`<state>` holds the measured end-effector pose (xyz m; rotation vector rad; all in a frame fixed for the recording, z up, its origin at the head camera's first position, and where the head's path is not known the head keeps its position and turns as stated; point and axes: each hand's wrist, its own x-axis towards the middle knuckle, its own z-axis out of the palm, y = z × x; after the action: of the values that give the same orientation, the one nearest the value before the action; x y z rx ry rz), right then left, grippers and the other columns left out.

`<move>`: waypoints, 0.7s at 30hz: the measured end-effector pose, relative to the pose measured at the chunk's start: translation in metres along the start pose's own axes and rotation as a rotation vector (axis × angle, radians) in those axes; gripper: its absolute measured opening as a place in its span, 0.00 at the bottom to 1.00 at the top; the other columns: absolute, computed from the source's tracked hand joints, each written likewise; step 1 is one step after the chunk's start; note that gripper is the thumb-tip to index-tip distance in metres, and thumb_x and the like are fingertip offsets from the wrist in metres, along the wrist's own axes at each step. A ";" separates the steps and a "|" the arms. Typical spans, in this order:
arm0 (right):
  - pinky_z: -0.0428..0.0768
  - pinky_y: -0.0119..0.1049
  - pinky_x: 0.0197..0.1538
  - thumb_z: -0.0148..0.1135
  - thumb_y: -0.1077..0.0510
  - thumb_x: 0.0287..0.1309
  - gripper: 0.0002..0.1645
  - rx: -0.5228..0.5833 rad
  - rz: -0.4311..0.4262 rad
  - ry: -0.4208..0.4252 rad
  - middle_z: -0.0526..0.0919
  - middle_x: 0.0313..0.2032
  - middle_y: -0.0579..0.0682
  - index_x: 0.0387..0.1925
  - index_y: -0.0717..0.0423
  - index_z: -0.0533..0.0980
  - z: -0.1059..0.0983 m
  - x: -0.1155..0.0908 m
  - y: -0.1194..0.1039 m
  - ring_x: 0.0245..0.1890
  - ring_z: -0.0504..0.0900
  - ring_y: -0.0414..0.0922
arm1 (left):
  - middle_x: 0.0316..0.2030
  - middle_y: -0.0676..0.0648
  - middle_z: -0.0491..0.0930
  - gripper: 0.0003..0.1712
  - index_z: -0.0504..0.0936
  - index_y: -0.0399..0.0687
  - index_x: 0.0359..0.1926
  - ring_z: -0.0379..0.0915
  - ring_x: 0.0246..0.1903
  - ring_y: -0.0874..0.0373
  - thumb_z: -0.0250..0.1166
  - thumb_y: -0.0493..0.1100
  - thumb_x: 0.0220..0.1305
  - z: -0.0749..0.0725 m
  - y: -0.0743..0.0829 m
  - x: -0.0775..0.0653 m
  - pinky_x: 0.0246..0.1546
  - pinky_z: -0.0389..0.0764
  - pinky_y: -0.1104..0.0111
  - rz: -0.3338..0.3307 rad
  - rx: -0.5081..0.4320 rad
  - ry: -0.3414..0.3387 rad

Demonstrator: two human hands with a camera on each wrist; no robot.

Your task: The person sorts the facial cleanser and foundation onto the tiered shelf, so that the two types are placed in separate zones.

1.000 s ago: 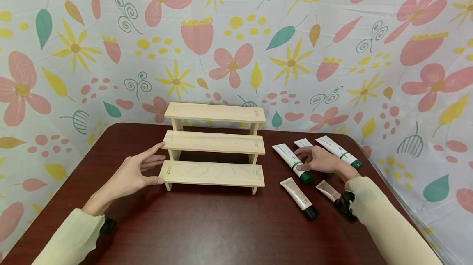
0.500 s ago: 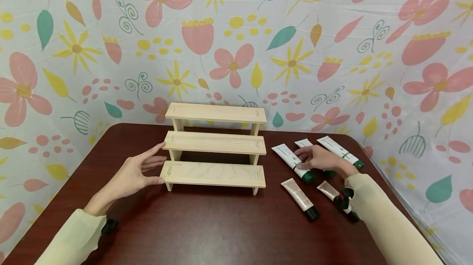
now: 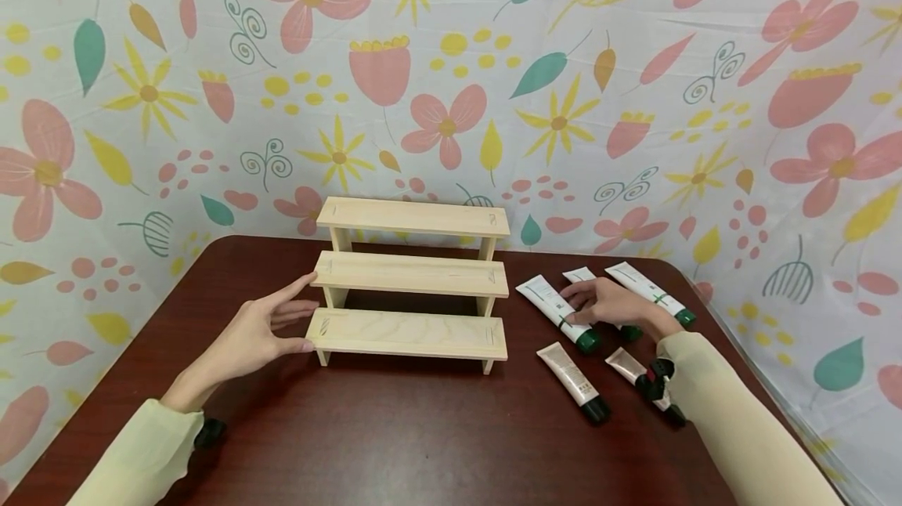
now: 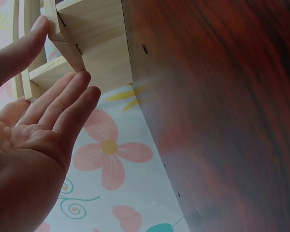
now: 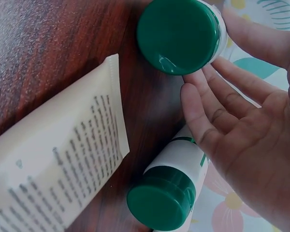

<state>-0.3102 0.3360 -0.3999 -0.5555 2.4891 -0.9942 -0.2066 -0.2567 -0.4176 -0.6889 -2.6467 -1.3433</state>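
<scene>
A three-tier wooden display stand [image 3: 409,328] stands on the dark red-brown table. My left hand [image 3: 247,336] is at its left end, thumb by the lowest step and fingertips at the step ends. The left wrist view shows those fingers fairly straight, with thumb and fingertips against the stand's plank [image 4: 63,36]. To the right of the stand, my right hand [image 3: 611,305] pinches a white squeeze tube [image 3: 546,298] with a green cap [image 5: 179,36], its thumb on one side and fingers on the other. A second white tube [image 3: 576,275] lies partly hidden behind that hand.
A third white tube [image 3: 644,287] lies farthest right. Nearer are two beige tubes with black caps, one by the stand [image 3: 569,373] and another [image 3: 625,365] partly covered by the right wrist's strap. A flower-patterned cloth [image 3: 451,59] hangs behind the table [image 3: 395,435].
The white tube under my right hand has shifted slightly left at its flat end. Both hands stay nearly in place, and the head view has drifted a little.
</scene>
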 end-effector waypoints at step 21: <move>0.88 0.47 0.46 0.75 0.55 0.63 0.41 -0.053 0.052 -0.029 0.82 0.53 0.65 0.67 0.79 0.70 0.002 0.007 -0.002 0.46 0.86 0.51 | 0.63 0.31 0.78 0.64 0.57 0.51 0.84 0.80 0.61 0.39 0.83 0.31 0.52 0.001 -0.001 0.000 0.57 0.82 0.47 -0.001 -0.030 -0.014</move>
<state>-0.3148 0.3303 -0.4011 -0.5157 2.4972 -0.8969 -0.2072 -0.2563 -0.4184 -0.7037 -2.6429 -1.3863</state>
